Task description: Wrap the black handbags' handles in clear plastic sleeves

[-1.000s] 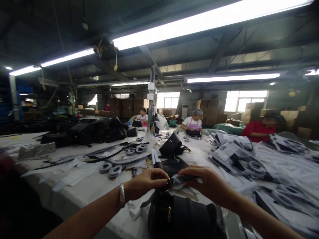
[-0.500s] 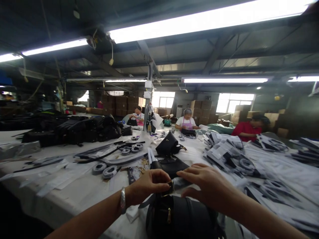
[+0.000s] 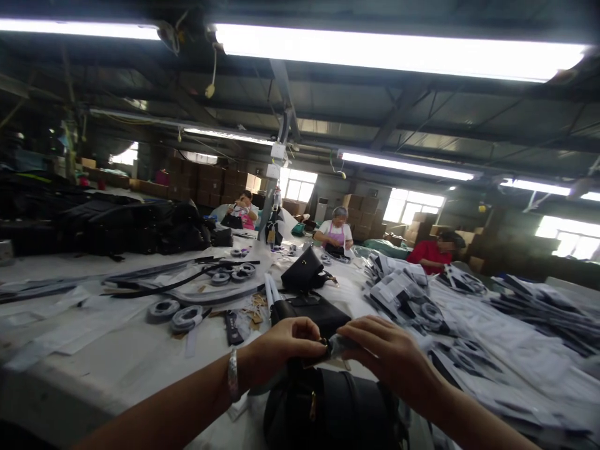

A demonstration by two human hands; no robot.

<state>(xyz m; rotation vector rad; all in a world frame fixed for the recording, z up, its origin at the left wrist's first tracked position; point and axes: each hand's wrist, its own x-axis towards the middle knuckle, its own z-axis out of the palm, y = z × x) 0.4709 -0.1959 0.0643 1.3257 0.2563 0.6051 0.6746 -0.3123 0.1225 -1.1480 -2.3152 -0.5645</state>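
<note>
A black bag [image 3: 347, 400] with a gold zip pull [image 3: 313, 406] lies right in front of me. Above it, my left hand [image 3: 300, 340] is closed in a pinch on a small gold metal fitting [image 3: 323, 342] at the end of a strap; the fingertips partly cover it. Greyish clear plastic wrap [image 3: 339, 344] covers the part just right of the fitting. Around that wrap my right hand [image 3: 382, 340] is closed, thumb below and fingers above. Behind both hands is another black bag [image 3: 307, 272], with its flap raised.
Rolled grey-wrapped straps [image 3: 186, 319] and long strips lie left on the white table [image 3: 117, 340]. A heap of black bags [image 3: 126, 222] stands at the far left. Wrapped pieces [image 3: 403, 290] pile up at right. Three people, one in a red top [image 3: 434, 251], sit across the table.
The view has turned right and tilted. My right hand's fingers, earlier flatter and more spread, have closed in around the plastic wrap. My left hand keeps its pinch on the metal fitting.
</note>
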